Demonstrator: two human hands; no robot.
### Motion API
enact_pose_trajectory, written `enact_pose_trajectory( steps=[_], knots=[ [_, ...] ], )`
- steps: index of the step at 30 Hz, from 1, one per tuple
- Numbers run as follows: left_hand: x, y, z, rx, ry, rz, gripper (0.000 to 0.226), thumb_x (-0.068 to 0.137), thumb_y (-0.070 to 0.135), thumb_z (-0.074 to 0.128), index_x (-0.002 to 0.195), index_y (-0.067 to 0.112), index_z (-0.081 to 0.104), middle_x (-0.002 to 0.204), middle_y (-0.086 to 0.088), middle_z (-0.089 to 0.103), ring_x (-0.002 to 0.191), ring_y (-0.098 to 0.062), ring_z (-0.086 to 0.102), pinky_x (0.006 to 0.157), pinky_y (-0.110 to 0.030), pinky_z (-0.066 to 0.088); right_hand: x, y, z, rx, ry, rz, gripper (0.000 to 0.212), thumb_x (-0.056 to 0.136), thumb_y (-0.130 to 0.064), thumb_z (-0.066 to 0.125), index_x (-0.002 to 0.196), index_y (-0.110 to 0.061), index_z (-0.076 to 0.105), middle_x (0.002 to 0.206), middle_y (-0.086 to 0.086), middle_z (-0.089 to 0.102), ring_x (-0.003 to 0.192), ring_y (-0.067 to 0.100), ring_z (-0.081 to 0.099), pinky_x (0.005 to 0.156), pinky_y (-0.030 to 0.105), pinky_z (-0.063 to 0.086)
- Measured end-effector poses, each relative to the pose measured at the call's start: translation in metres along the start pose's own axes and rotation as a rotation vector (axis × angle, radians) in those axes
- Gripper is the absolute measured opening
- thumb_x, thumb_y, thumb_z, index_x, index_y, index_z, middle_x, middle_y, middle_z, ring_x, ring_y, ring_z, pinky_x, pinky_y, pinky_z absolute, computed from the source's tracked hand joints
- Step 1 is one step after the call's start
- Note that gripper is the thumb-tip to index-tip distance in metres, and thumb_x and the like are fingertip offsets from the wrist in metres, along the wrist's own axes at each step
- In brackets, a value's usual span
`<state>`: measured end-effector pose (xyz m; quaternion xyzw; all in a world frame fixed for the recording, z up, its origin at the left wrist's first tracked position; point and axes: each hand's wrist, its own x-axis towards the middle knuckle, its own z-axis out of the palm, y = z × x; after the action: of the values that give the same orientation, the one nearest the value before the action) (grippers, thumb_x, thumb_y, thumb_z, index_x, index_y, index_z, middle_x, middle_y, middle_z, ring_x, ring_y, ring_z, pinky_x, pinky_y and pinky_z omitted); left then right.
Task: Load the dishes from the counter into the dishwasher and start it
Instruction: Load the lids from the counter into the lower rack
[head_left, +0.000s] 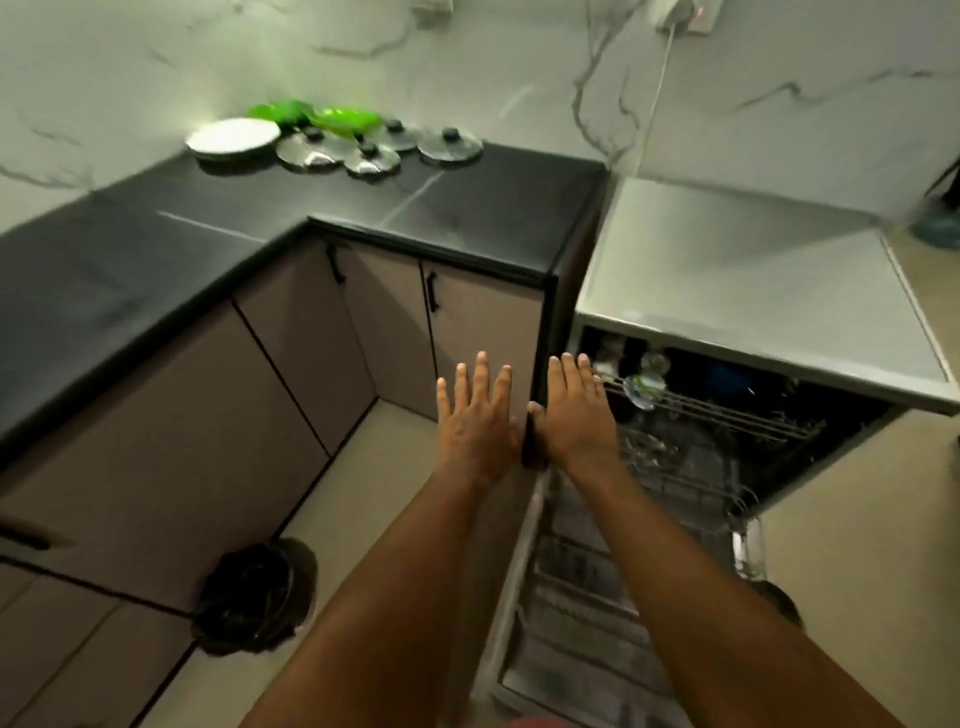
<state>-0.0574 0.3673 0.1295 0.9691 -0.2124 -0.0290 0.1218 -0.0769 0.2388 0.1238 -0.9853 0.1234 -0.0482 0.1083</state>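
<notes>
Black counter (156, 249) w/ lids (311, 150); L grip (475, 421), R grip (574, 415) splayed flat by dishwasher (753, 280).

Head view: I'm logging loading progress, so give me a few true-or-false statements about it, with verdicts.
1. The left hand and right hand are both empty, fingers straight. True.
2. The dishwasher door is closed. False: the dishwasher door hangs open, racks showing.
3. The white plate lies on the black counter beside the lids. True.
4. The bin stands on the counter. False: the bin stands on the floor.
</notes>
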Motion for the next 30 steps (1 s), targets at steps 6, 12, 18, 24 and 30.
enact_pose_trajectory(
  steps=[6,12,18,24,30],
  knots=[
    [0.015,-0.113,-0.063,0.075,0.118,-0.007,0.069,0.101,0.034,0.038,0.159,0.021,0.002,0.166,-0.010,-0.010,0.152,-0.033,-0.009,0.122,-0.054,-0.003,0.040,-0.120,-0.007,0.009,0.119,-0.086,0.069,0.100,-0.037,0.043,0.154,-0.007,0.014,0.162,0.013,0.012,0.150,0.026,0.002,0.121,0.039,0.006],
    [0.026,-0.202,-0.104,0.115,0.158,-0.048,0.070,0.102,0.035,0.038,0.159,0.022,0.000,0.166,-0.009,-0.012,0.152,-0.032,-0.011,0.122,-0.054,-0.004,0.072,-0.207,-0.008,0.008,0.169,-0.158,0.070,0.099,-0.037,0.046,0.155,-0.009,0.014,0.162,0.010,0.012,0.151,0.024,0.000,0.121,0.038,0.005],
    [0.047,-0.257,-0.126,0.108,0.192,-0.091,0.071,0.102,0.035,0.039,0.159,0.023,0.000,0.165,-0.010,-0.012,0.152,-0.032,-0.010,0.122,-0.054,-0.003,0.112,-0.257,-0.004,-0.012,0.179,-0.232,0.071,0.099,-0.037,0.047,0.155,-0.009,0.013,0.163,0.009,0.011,0.151,0.023,0.000,0.123,0.039,0.007],
    [0.077,-0.315,-0.135,0.120,0.175,-0.141,0.071,0.102,0.035,0.040,0.159,0.024,0.000,0.165,-0.009,-0.014,0.152,-0.032,-0.012,0.121,-0.053,-0.007,0.167,-0.306,0.013,0.009,0.170,-0.280,0.071,0.099,-0.038,0.046,0.155,-0.010,0.012,0.163,0.009,0.010,0.151,0.023,-0.001,0.123,0.039,0.006],
    [0.133,-0.361,-0.134,0.112,0.158,-0.204,0.071,0.101,0.034,0.043,0.159,0.025,0.004,0.166,-0.008,-0.011,0.152,-0.031,-0.009,0.122,-0.052,-0.005,0.230,-0.333,0.039,-0.014,0.099,-0.327,0.072,0.100,-0.040,0.043,0.156,-0.010,0.008,0.163,0.009,0.005,0.150,0.022,-0.004,0.123,0.038,0.004]
  ],
)
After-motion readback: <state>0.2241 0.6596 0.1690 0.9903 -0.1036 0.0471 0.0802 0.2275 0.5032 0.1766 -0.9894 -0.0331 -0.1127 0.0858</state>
